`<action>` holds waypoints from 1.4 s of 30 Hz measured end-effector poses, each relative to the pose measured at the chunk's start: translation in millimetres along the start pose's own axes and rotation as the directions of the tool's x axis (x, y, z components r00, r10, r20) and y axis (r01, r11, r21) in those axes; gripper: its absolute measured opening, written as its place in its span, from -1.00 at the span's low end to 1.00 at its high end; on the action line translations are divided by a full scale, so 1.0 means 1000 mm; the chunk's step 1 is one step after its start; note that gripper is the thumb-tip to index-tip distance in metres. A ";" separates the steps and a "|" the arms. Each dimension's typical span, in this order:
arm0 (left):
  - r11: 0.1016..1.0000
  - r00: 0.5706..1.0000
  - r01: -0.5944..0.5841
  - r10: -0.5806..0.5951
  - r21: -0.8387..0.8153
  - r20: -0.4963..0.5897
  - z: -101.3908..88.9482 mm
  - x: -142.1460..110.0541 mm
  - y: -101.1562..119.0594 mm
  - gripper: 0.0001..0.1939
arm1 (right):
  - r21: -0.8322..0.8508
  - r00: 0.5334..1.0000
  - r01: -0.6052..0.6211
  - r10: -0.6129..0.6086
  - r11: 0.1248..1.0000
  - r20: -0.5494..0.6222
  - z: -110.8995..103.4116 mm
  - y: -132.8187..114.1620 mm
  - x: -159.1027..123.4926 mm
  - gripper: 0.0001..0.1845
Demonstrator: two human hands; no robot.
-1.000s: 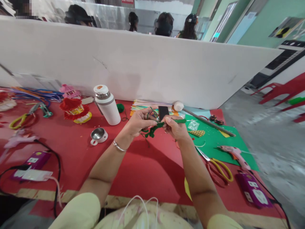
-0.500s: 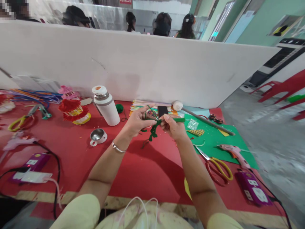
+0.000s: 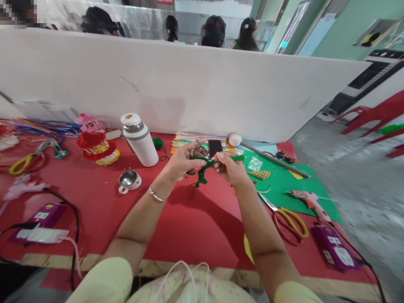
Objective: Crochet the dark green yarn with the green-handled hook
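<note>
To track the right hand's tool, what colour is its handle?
The handle is green; it shows best in the head view.

There's room to reach across the red surface (image 3: 189,231) between the forearms (image 3: 143,214). The flask (image 3: 143,145) and cup (image 3: 130,180) obstruct the left, scissors (image 3: 282,216) the right, and a white board (image 3: 195,88) the back.

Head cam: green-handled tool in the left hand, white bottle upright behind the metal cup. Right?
Wrong hand: the head view shows the green-handled tool in the right hand. The white bottle does stand upright behind the metal cup.
</note>
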State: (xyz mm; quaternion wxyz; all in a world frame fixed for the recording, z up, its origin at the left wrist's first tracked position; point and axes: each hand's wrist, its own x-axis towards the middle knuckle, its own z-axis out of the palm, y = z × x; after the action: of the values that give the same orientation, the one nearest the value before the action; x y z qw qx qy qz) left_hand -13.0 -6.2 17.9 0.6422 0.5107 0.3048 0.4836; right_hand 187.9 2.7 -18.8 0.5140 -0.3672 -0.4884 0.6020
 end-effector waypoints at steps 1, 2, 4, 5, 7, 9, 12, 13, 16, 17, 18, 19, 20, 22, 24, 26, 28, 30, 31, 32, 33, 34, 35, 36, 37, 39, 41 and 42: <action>1.000 1.000 -0.008 0.008 0.010 -0.008 0.000 0.000 0.000 -0.15 | -0.029 1.000 0.010 -0.009 1.000 0.020 -0.002 -0.001 -0.001 -0.54; 1.000 1.000 -0.020 0.020 0.022 -0.013 0.000 0.000 0.000 -0.15 | -0.068 0.999 0.023 -0.021 0.997 0.042 -0.004 -0.003 -0.001 -0.55; 0.997 0.998 -0.054 0.055 0.058 -0.025 0.001 0.001 -0.002 -0.13 | -0.181 0.995 0.075 -0.062 0.981 0.077 -0.007 -0.009 -0.003 -0.56; 0.994 0.997 -0.071 0.074 0.089 -0.036 0.000 0.002 -0.004 -0.12 | -0.254 0.991 0.116 -0.095 0.960 0.092 -0.007 -0.012 -0.005 -0.56; 0.979 0.989 -0.112 0.126 0.168 -0.075 0.000 0.003 -0.009 -0.12 | -0.421 0.969 0.248 -0.215 0.872 0.124 -0.006 -0.018 -0.007 -0.58; 0.955 0.974 -0.157 0.192 0.251 -0.123 0.000 0.003 -0.013 -0.15 | -0.576 0.899 0.427 -0.397 0.697 0.186 -0.004 -0.019 -0.009 -0.61; 0.920 0.939 -0.199 0.278 0.338 -0.202 0.000 0.003 -0.016 -0.21 | -0.711 0.708 0.619 -0.629 0.333 0.321 0.000 -0.013 -0.009 -0.77; 0.915 0.929 -0.197 0.288 0.351 -0.230 0.000 0.003 -0.016 -0.22 | -0.734 0.651 0.641 -0.667 0.226 0.362 0.001 -0.009 -0.009 -0.84; 0.944 0.922 -0.164 0.250 0.287 -0.297 0.000 0.003 -0.013 -0.20 | -0.752 0.517 0.659 -0.732 0.010 0.443 0.002 0.001 -0.008 -0.83; 0.960 0.927 -0.150 0.220 0.235 -0.304 0.001 0.003 -0.012 -0.18 | -0.748 0.482 0.664 -0.749 -0.027 0.455 0.003 0.003 -0.007 -0.79; 0.974 0.935 -0.136 0.186 0.179 -0.301 0.001 0.003 -0.012 -0.16 | -0.739 0.453 0.671 -0.762 -0.049 0.462 0.003 0.005 -0.007 -0.76; 0.984 0.945 -0.121 0.154 0.127 -0.290 0.002 0.003 -0.012 -0.15 | -0.731 0.436 0.680 -0.771 -0.055 0.465 0.003 0.006 -0.007 -0.73; 0.990 0.953 -0.112 0.131 0.085 -0.271 0.003 0.003 -0.013 -0.15 | -0.725 0.432 0.688 -0.776 -0.046 0.460 0.003 0.007 -0.007 -0.72; 0.993 0.968 -0.112 0.119 0.042 -0.220 0.005 0.003 -0.016 -0.20 | -0.720 0.444 0.694 -0.788 0.003 0.426 0.003 0.010 -0.007 -0.74; 0.991 0.974 -0.127 0.132 0.039 -0.182 0.006 0.004 -0.018 -0.29 | -0.719 0.474 0.691 -0.793 0.066 0.383 0.002 0.012 -0.007 -0.80; 0.988 0.974 -0.149 0.155 0.044 -0.167 0.007 0.004 -0.019 -0.36 | -0.711 0.492 0.695 -0.792 0.107 0.362 0.003 0.013 -0.006 -0.84; 0.986 0.971 -0.162 0.166 0.040 -0.171 0.007 0.005 -0.018 -0.38 | -0.697 0.494 0.706 -0.791 0.124 0.360 0.003 0.014 -0.006 -0.84; 0.987 0.971 -0.159 0.160 0.021 -0.179 0.007 0.005 -0.015 -0.36 | -0.678 0.477 0.725 -0.798 0.119 0.370 0.003 0.014 -0.005 -0.83; 0.989 0.972 -0.151 0.149 0.003 -0.182 0.007 0.005 -0.014 -0.34 | -0.667 0.463 0.737 -0.801 0.109 0.380 0.003 0.014 -0.005 -0.81; 0.989 0.973 -0.144 0.138 -0.018 -0.184 0.006 0.004 -0.013 -0.33 | -0.659 0.452 0.745 -0.802 0.099 0.390 0.003 0.014 -0.004 -0.79; 0.990 0.975 -0.136 0.126 -0.041 -0.182 0.006 0.004 -0.012 -0.32 | -0.656 0.444 0.750 -0.802 0.088 0.400 0.002 0.014 -0.004 -0.76; 0.990 0.978 -0.127 0.115 -0.062 -0.177 0.005 0.004 -0.012 -0.31 | -0.655 0.437 0.752 -0.800 0.074 0.411 0.001 0.014 -0.004 -0.73; 0.990 0.980 -0.118 0.103 -0.079 -0.171 0.005 0.004 -0.012 -0.31 | -0.659 0.432 0.750 -0.795 0.054 0.426 0.001 0.014 -0.004 -0.70; 0.990 0.982 -0.108 0.092 -0.090 -0.167 0.005 0.004 -0.012 -0.30 | -0.667 0.426 0.745 -0.789 0.028 0.442 0.000 0.014 -0.004 -0.67; 0.990 0.982 -0.101 0.084 -0.096 -0.168 0.004 0.004 -0.012 -0.29 | -0.675 0.418 0.738 -0.783 -0.003 0.461 -0.001 0.014 -0.005 -0.65; 0.990 0.982 -0.088 0.068 -0.107 -0.176 0.004 0.004 -0.011 -0.27 | -0.688 0.389 0.723 -0.782 -0.068 0.486 -0.001 0.014 -0.005 -0.60; 0.988 0.986 -0.061 0.038 -0.140 -0.164 0.004 0.004 -0.009 -0.27 | -0.701 0.359 0.705 -0.796 -0.111 0.488 0.000 0.014 -0.005 -0.56; 0.985 0.991 -0.030 0.007 -0.169 -0.134 0.004 0.004 -0.008 -0.28 | -0.702 0.345 0.702 -0.805 -0.121 0.483 0.001 0.015 -0.005 -0.54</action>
State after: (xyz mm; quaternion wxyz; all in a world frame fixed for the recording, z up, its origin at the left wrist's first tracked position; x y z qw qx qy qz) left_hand -5.8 -4.3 11.5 0.6572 0.4233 0.2999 0.5467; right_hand 184.5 -2.3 -33.0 0.5307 -0.2459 -0.7968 -0.1516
